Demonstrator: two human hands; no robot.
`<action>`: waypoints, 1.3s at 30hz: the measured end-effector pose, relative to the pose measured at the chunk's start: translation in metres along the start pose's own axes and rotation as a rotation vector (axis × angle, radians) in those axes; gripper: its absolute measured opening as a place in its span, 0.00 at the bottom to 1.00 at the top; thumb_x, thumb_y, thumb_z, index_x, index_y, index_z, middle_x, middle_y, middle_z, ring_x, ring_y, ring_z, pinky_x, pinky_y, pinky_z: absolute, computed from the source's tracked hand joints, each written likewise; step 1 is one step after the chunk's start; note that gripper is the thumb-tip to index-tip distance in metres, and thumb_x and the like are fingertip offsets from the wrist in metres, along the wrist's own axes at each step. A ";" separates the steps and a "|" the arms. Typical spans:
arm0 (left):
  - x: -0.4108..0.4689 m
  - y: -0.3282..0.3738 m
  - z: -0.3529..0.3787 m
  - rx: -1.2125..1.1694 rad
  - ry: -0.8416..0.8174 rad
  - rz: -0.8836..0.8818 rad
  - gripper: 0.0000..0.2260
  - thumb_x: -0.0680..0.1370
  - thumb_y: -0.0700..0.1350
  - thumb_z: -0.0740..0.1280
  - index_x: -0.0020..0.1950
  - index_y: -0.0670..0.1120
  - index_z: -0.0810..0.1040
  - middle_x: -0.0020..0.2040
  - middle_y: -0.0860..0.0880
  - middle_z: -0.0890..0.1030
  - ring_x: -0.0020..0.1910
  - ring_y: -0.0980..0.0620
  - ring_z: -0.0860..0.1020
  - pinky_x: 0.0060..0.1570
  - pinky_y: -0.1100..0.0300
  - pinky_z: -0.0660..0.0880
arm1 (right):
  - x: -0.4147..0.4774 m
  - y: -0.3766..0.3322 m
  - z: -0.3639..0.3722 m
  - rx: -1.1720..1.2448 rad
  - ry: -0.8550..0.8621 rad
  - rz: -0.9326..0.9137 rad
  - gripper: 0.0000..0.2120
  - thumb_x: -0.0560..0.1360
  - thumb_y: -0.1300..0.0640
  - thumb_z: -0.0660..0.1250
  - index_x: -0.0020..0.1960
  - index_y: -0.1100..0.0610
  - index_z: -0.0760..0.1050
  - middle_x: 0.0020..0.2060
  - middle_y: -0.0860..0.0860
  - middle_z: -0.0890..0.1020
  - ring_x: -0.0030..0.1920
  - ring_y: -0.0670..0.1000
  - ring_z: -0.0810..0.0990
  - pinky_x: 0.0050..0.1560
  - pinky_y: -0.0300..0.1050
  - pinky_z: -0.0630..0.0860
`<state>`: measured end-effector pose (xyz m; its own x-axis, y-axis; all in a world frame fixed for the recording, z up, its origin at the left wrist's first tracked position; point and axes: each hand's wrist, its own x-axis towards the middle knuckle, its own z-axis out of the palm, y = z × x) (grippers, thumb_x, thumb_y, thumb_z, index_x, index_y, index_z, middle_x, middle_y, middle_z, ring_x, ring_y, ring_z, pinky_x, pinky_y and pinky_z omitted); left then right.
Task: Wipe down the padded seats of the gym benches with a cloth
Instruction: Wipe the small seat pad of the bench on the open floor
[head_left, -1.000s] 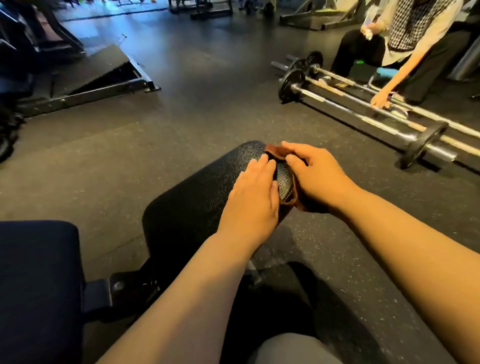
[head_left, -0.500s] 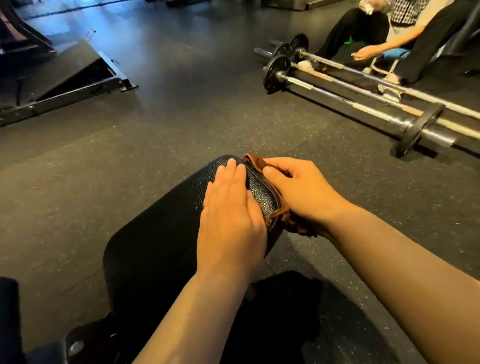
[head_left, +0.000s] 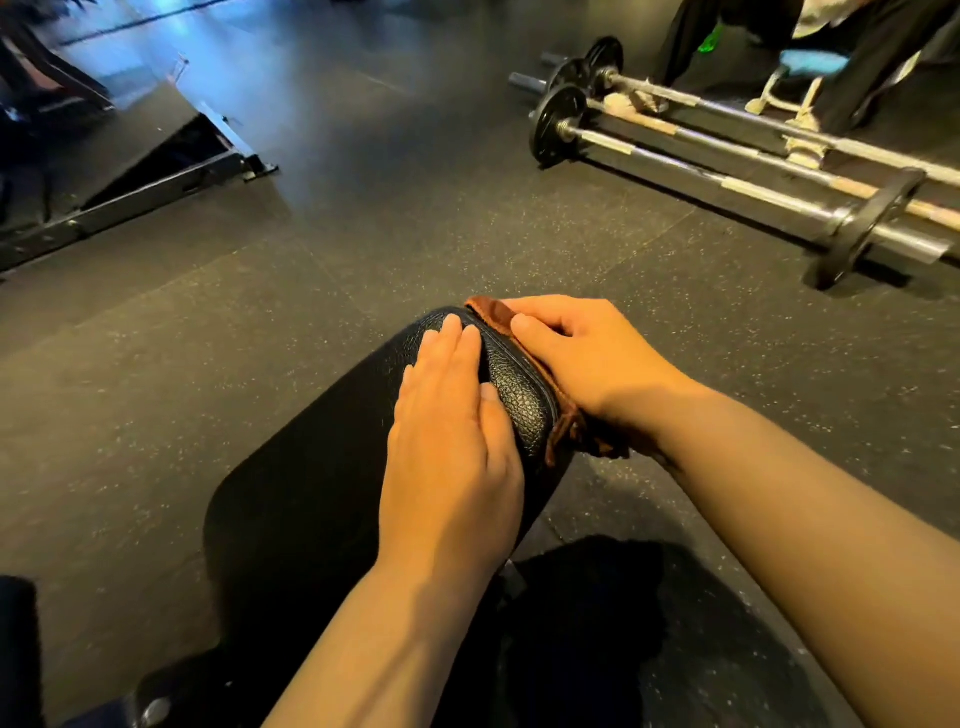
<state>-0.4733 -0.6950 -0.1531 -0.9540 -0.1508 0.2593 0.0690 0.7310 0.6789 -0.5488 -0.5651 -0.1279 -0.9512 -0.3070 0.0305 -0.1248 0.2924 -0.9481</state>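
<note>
Since 0.5 s ago, the right hand (head_left: 587, 358) slid the brown cloth (head_left: 563, 431) slightly along the padded seat (head_left: 311, 467) edge. The right hand grips the cloth against that edge; the left hand (head_left: 447, 452) lies flat on the seat. The cloth could slip off, being bunched at the rim.

Dim gym light — blue floor glare, edges warped, blurred.

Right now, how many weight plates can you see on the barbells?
4 plates: three at the barbells' left ends, one on the front bar's right end. More may sit out of frame.
</note>
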 end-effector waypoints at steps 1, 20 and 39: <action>0.000 -0.001 0.000 0.005 -0.003 0.002 0.26 0.81 0.51 0.51 0.80 0.51 0.60 0.80 0.59 0.56 0.77 0.69 0.48 0.79 0.60 0.46 | -0.006 0.000 -0.003 -0.023 -0.019 -0.020 0.16 0.83 0.61 0.60 0.63 0.48 0.81 0.49 0.33 0.83 0.52 0.31 0.79 0.54 0.25 0.72; 0.009 -0.003 -0.011 0.055 -0.061 0.045 0.27 0.80 0.53 0.50 0.79 0.53 0.61 0.78 0.62 0.57 0.74 0.72 0.48 0.74 0.70 0.45 | -0.006 -0.033 -0.021 -0.324 -0.050 0.045 0.18 0.80 0.50 0.65 0.51 0.67 0.79 0.46 0.65 0.82 0.37 0.60 0.76 0.45 0.58 0.77; 0.022 0.002 0.001 0.049 0.009 -0.054 0.28 0.80 0.54 0.48 0.80 0.52 0.59 0.80 0.58 0.56 0.79 0.63 0.50 0.79 0.59 0.48 | 0.004 -0.005 -0.005 -0.009 -0.113 0.070 0.18 0.82 0.62 0.61 0.69 0.49 0.77 0.60 0.45 0.83 0.58 0.40 0.80 0.65 0.37 0.73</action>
<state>-0.4943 -0.6957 -0.1470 -0.9532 -0.1965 0.2296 0.0031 0.7533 0.6577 -0.5535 -0.5632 -0.1213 -0.9201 -0.3852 -0.0716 -0.0623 0.3244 -0.9438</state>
